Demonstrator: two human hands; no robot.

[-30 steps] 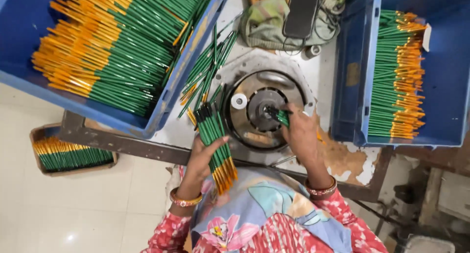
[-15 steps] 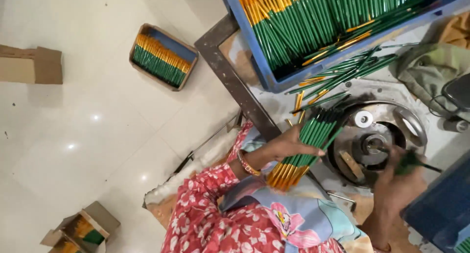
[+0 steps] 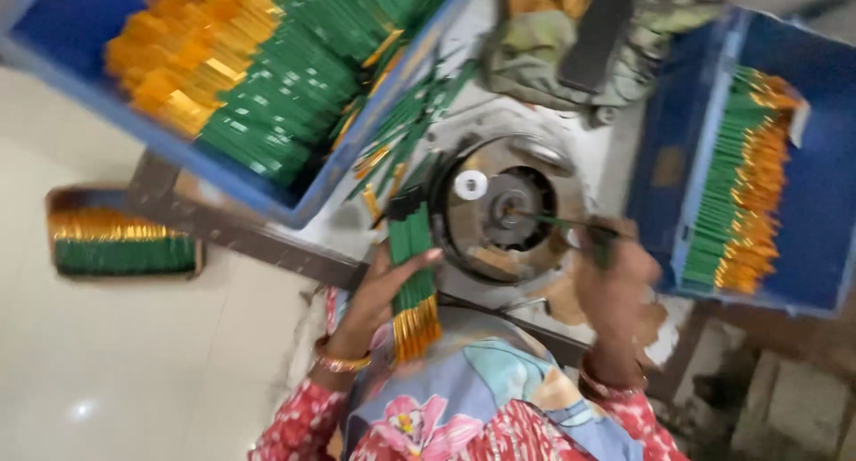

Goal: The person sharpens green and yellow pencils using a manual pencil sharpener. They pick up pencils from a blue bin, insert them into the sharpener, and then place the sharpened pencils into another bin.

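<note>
My left hand (image 3: 385, 284) grips a bundle of green pencils with gold ends (image 3: 413, 269), held upright beside the round metal machine (image 3: 499, 207). My right hand (image 3: 613, 269) holds a single green pencil (image 3: 557, 221) with its tip pointed into the hub of the machine. The frame is blurred, so the fingers are not sharp.
A blue tray (image 3: 241, 180) heaped with green and gold pencils sits at the upper left. Another blue tray (image 3: 825, 158) with a neat row of pencils is at the right. Loose pencils (image 3: 406, 122) lie by the machine. A cloth and dark phone (image 3: 593, 37) lie behind. A small box of pencils (image 3: 120, 238) is on the floor.
The view has swung back from the floor side toward the bench. My right hand has brought one pencil to the machine's hub. The left hand keeps its bundle.
</note>
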